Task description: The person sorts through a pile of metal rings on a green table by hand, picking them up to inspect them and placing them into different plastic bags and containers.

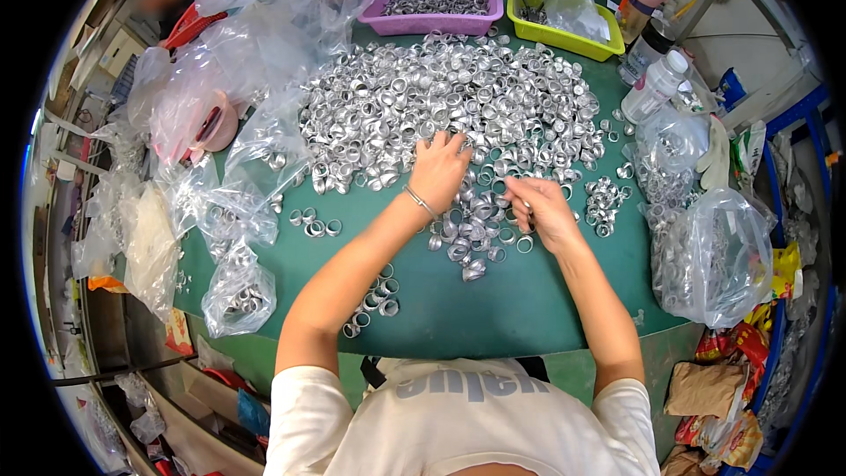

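A wide heap of silver metal rings [388, 106] covers the middle of the green table. My left hand [441, 174], a bangle on its wrist, rests at the near edge of this heap. Its fingers are slightly apart and bent down onto the rings, with the tips partly hidden. My right hand [542, 210] is closed in a pinch, thumb and forefinger at a ring [500, 186]. Its other fingers curl in. Between and below the hands lies a smaller cluster of rings [471, 227]. Near my left forearm are several loose rings [382, 302].
A purple basin [432, 25] of small metal pieces and a yellow-green tray [564, 38] stand at the back. Clear plastic bags [238, 291] with rings lie left, and a large bag [714, 256] right. A white bottle [655, 86] stands right. A small ring pile [604, 203] sits beside my right hand.
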A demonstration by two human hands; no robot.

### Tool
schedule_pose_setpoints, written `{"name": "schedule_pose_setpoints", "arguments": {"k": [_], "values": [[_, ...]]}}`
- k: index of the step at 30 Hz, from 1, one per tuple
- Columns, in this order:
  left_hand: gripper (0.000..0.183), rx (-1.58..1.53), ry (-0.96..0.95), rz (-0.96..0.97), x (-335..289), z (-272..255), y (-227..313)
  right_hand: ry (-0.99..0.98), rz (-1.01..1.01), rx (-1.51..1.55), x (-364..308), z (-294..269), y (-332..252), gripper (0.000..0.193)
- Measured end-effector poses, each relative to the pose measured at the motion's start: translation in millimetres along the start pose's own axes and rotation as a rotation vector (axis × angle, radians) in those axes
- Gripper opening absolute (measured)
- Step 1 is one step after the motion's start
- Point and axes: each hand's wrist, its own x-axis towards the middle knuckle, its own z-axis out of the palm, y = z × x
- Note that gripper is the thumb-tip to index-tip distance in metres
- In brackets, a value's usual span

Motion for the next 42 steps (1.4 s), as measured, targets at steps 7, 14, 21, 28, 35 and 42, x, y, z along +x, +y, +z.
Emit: {"name": "schedule_pose_setpoints", "arguments": {"k": [7,14,21,28,35,42], "values": [[0.024,-0.03,-0.048,0.044,4,3,-14,0.408,-0.662,-1.616,53,26,18,0.005],[0.019,-0.24,0.031,0.022,-2,-1,-16,0.398,-0.63,-0.806,42,2,15,0.007],[0.019,-0.482,0.058,-0.072,-4,-6,-17,0.04,-0.059,0.443,21,-12,-7,0.026],[0.029,-0.576,0.104,-0.093,-10,-9,-19,0.491,-0.678,-1.198,68,14,-4,0.014],[0.032,-0.998,0.142,-0.45,-15,-15,-20,0.509,-0.643,-1.618,93,23,3,0.008],[0.016,-0.592,0.157,-0.31,-15,-1,-23,0.246,-0.362,-0.288,70,-14,-15,0.015]]}}
